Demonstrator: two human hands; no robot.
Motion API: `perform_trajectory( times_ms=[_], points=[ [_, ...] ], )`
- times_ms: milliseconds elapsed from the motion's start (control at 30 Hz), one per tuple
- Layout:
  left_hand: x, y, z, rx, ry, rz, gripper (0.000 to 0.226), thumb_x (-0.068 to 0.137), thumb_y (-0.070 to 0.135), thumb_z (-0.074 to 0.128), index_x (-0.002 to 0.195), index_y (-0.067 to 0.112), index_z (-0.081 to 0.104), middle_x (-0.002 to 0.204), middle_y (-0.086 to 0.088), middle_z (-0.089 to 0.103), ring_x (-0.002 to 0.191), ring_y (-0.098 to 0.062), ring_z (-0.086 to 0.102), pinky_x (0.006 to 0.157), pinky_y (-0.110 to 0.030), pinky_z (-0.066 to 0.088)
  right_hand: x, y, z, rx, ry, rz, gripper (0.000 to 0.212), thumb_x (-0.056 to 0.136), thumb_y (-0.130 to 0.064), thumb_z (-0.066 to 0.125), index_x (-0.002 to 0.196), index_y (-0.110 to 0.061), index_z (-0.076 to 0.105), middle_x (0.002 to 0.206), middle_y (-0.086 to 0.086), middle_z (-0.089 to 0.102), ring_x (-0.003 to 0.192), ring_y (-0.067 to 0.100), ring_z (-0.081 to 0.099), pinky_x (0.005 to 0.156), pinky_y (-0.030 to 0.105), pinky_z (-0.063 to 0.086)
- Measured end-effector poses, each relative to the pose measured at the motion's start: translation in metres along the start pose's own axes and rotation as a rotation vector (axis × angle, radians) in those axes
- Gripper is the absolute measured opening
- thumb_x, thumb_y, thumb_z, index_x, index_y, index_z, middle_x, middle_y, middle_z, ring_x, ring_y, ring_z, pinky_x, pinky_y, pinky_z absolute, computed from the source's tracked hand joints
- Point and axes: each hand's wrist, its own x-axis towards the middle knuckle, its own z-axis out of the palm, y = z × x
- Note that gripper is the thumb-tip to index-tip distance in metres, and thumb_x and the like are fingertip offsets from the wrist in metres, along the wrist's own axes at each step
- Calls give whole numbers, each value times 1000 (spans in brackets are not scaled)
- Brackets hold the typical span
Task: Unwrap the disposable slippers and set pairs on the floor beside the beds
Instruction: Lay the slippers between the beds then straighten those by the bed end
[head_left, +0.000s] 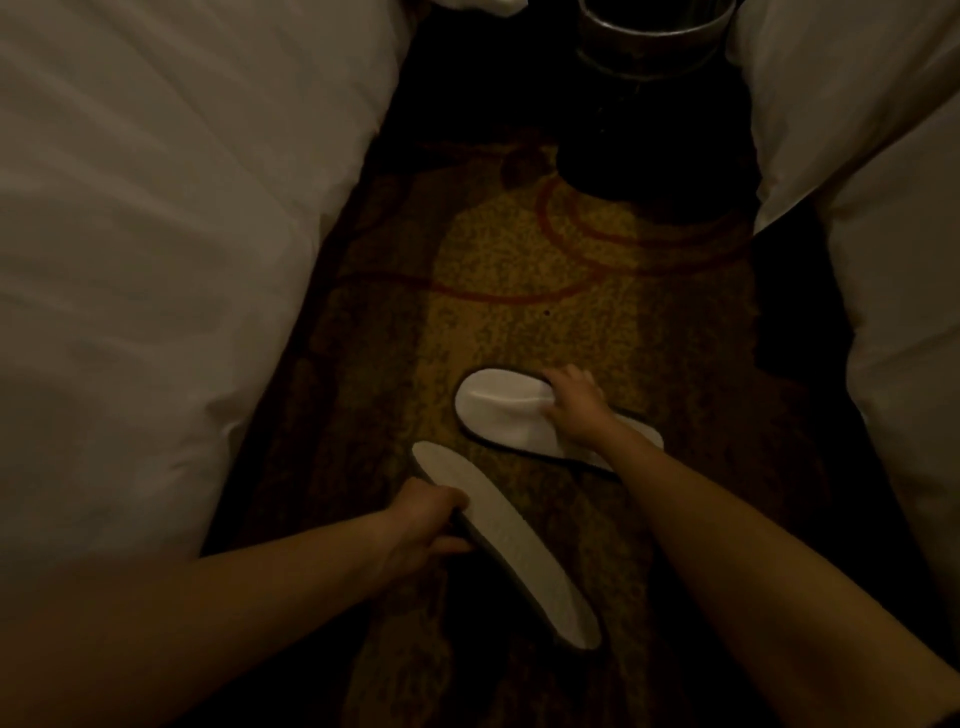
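Bedside carpet (519, 270); left grip (415, 525) holds slipper (519, 545); right grip (574, 405) holds floor slipper (493, 410)

"Dim in here, isn't it?"

"Very. One warm, yellowish pool of light falls on the carpet (519, 291) in the middle; towards the sides it sinks to near black."

"And the white things?"

"The left bed (156, 260) and right bed (883, 270) look dull grey, their folds soft. The far slipper (498, 410) and near slipper (514, 540) are the brightest spots, without glare."

"Sharp?"

"No, it's grainy and smeared. The bin (654, 31) shows only a faint gleam above deep shadow, and the bed edges bow outward near the corners."
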Motion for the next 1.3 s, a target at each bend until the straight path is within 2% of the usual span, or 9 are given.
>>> perform_trajectory(
  times_ms=[167, 467, 667, 767, 900, 1067, 1133, 1233, 1300],
  points=[
    [-1, -9, -4, -7, -14, -40, 56, 87, -6, 48, 139, 7, 31, 134, -18, 44, 120, -35, 48, 61, -37, 53, 18, -3, 6, -44, 84, -84, 46, 92, -21, 49, 136, -14, 40, 137, 13, 43, 126, 32, 36, 103, 40, 30],
    [-10, -10, -5, -9, 12, -50, 62, 87, -9, 46, 141, 13, 25, 137, -19, 40, 119, -38, 48, 67, -42, 54, 24, 4, 27, -50, 66, -73, 52, 93, -9, 42, 143, -11, 28, 148, 14, 36, 132, 30, 35, 109, 35, 26],
    [0, -7, -12, 12, 44, -40, 66, 87, -7, 47, 144, 14, 21, 139, -19, 39, 119, -38, 49, 63, -41, 55, -1, -21, 6, -117, 40, -125, 62, 95, -28, 47, 146, -8, 18, 156, 13, 17, 142, 27, 21, 116, 35, 14],
    [4, -3, -10, -1, 55, -10, 66, 87, -5, 50, 144, 14, 22, 137, -19, 43, 113, -35, 54, 51, -37, 54, -31, -65, -18, -12, -296, -175, 69, 90, -52, 45, 142, -9, 32, 148, 14, 36, 133, 30, 37, 110, 39, 30],
    [10, -2, 0, 57, 91, 27, 62, 84, -4, 54, 141, 5, 29, 131, -23, 52, 89, -30, 62, 39, -30, 53, -75, -93, -34, -158, -704, -285, 60, 86, -58, 47, 123, -10, 51, 115, 7, 57, 103, 24, 55, 71, 25, 41],
    [7, 5, 10, 60, 55, -13, 43, 90, -8, 43, 132, -2, 37, 112, -23, 56, 93, -33, 61, 64, -38, 54, -94, -80, -31, -152, -805, -183, 60, 85, -42, 60, 135, -15, 42, 135, 6, 50, 115, 24, 53, 85, 30, 47],
    [2, 10, 12, 22, -8, -13, 33, 91, -5, 45, 124, -3, 43, 93, -20, 57, 77, -28, 61, 57, -35, 59, -97, -74, -20, -68, -707, -161, 44, 88, -27, 59, 129, -13, 50, 128, 10, 57, 108, 26, 59, 77, 30, 49],
    [12, 17, 5, 15, -9, 3, 43, 95, 4, 46, 135, -4, 34, 109, -22, 53, 95, -35, 62, 85, -45, 55, -99, -60, -4, -133, -457, -145, 38, 88, -18, 54, 124, -9, 53, 124, 15, 58, 107, 30, 58, 80, 34, 47],
    [28, 20, -5, 350, 72, 172, 54, 93, 13, 54, 140, 2, 30, 110, -19, 51, 98, -36, 59, 97, -52, 47, -100, -45, 7, -119, -425, -86, 39, 88, -12, 51, 127, -9, 51, 128, 16, 55, 112, 31, 55, 88, 36, 46]
  ],
)
